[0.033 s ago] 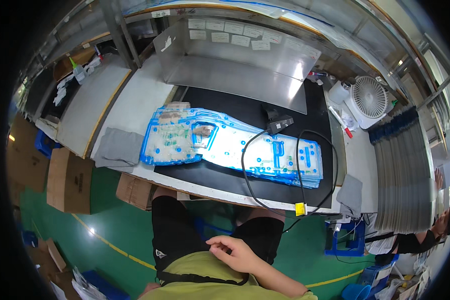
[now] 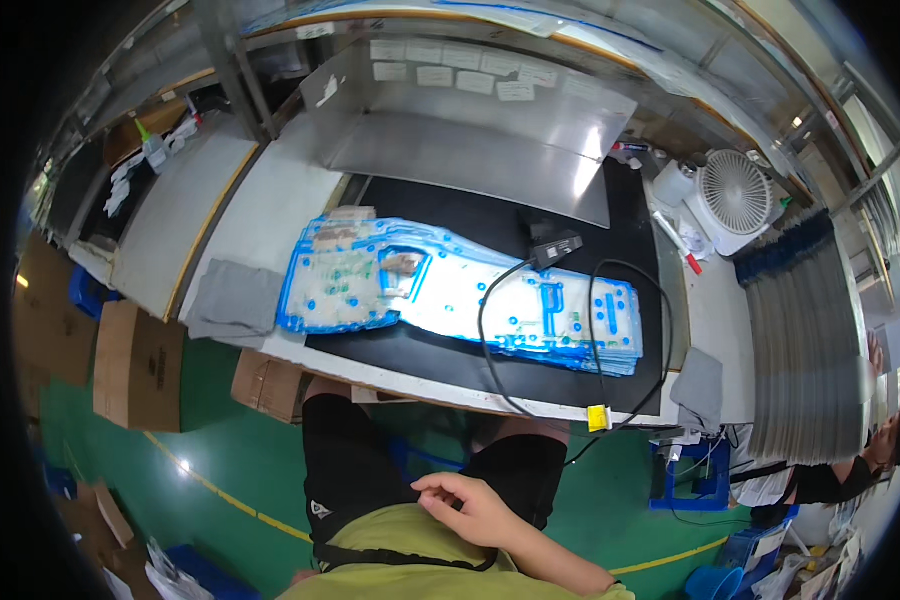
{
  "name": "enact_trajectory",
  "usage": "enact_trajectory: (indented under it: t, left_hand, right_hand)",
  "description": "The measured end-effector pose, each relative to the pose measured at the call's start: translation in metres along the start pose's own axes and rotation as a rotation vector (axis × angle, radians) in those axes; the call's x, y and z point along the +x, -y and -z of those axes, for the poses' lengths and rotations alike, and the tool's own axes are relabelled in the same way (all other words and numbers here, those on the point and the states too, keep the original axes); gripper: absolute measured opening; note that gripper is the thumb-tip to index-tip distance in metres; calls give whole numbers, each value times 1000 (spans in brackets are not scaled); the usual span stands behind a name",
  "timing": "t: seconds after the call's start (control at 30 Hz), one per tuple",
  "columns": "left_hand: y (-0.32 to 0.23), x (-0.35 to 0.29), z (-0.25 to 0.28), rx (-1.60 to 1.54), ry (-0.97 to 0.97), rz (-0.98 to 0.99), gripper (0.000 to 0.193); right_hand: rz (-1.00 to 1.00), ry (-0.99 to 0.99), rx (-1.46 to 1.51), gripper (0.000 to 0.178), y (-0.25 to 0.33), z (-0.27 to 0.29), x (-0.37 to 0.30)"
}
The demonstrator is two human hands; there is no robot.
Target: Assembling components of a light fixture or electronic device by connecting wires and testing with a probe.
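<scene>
My right hand (image 2: 467,507) rests in front of my belly, above my lap. Its fingers are loosely bent, with a gap at the thumb, and nothing shows in them. Of my left arm only a sliver of skin appears at the lower edge; the left hand is out of view. Away from my hands, on a black mat (image 2: 370,355), lies a stack of long translucent panels (image 2: 460,295) with blue edging and blue dots. A black cable (image 2: 483,345) loops over the stack, with a black plug-like block (image 2: 557,250) and a yellow tag (image 2: 598,418).
Grey cloths (image 2: 235,300) lie at the table's left and right. A metal sheet screen (image 2: 470,150) stands behind. A white fan (image 2: 735,190), a red-capped marker (image 2: 677,240) and many stacked grey sheets (image 2: 805,340) are at right. Another person (image 2: 840,480) is at far right.
The view has shifted very slightly, so the table things sit a few pixels further left. My right hand has not moved.
</scene>
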State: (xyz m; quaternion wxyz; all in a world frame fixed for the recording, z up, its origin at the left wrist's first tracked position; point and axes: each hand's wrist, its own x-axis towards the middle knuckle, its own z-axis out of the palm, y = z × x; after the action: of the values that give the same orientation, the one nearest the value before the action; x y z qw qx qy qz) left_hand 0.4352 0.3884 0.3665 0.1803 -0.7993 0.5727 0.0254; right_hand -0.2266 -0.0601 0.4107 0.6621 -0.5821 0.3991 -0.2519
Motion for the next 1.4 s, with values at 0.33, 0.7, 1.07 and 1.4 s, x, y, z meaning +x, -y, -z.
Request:
enact_trajectory:
  t: [0.33,0.7,1.07,1.4]
  left_hand:
    - [-177,95,69,-327,838,-271,53]
    - [-400,268,224,-1507,568,-477,23]
    - [-528,275,336,-2081,411,-1055,17]
    - [-608,299,414,-2031,482,-1225,68]
  right_hand:
    - [350,-57,-184,23,79,51,-4]
    - [-272,-901,-1030,69,180,179,130]
    - [-12,-882,-553,49,165,229,145]
    - [619,-129,47,53,176,126,18]
